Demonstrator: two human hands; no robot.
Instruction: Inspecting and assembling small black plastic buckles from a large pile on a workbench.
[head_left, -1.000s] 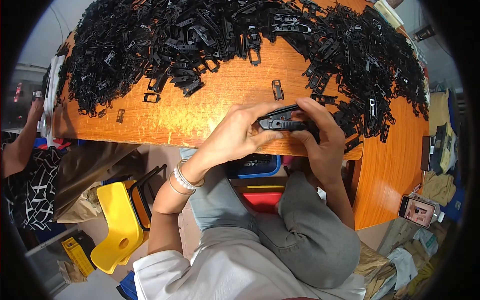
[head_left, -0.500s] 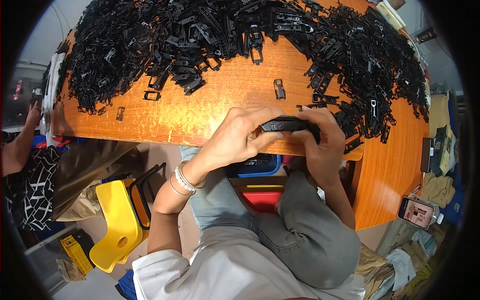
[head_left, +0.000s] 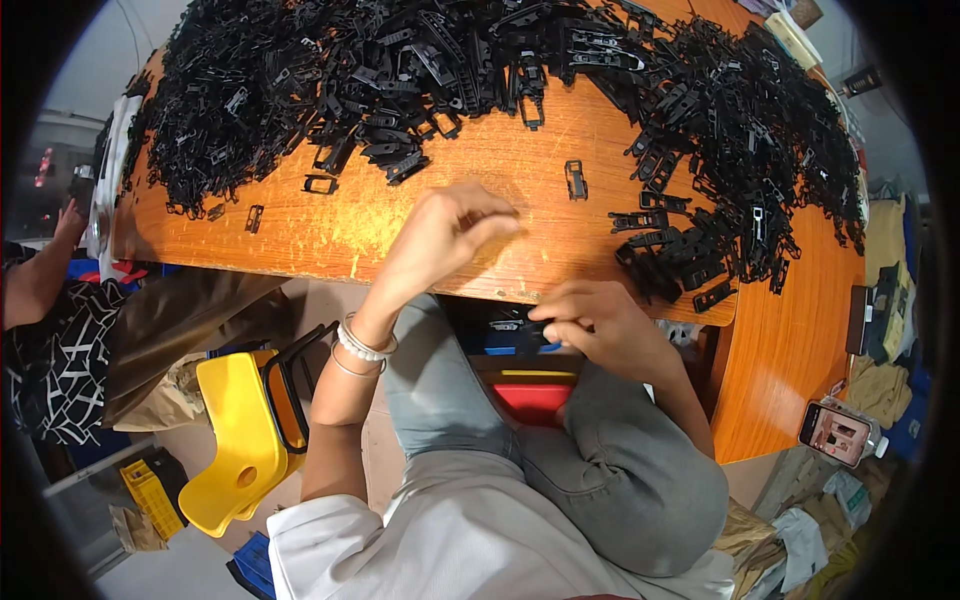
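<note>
My left hand (head_left: 447, 238) hovers over the bare wood near the table's front edge. Its fingers are curved, with a small gap between thumb and forefinger and nothing seen between them. Below the edge, my right hand (head_left: 605, 325) pinches a black plastic part (head_left: 535, 333), blurred and partly covered by the fingers. That part is above a blue bin (head_left: 505, 347) under the table, where more black pieces show. A single black plastic frame (head_left: 576, 180) lies on the table beyond my hands. Several black parts (head_left: 690, 262) are heaped to the right of them.
A large heap of black plastic parts (head_left: 400, 70) curves across the far side of the wooden table (head_left: 500, 150). A red bin (head_left: 535, 400) sits between my knees. At left are a yellow chair (head_left: 235, 440) and another person's arm (head_left: 40, 285). A phone (head_left: 838, 433) stands at right.
My hands have separated. The right one has dropped below the table edge with a black part; the left has let go and moved left. The view has shifted slightly.
</note>
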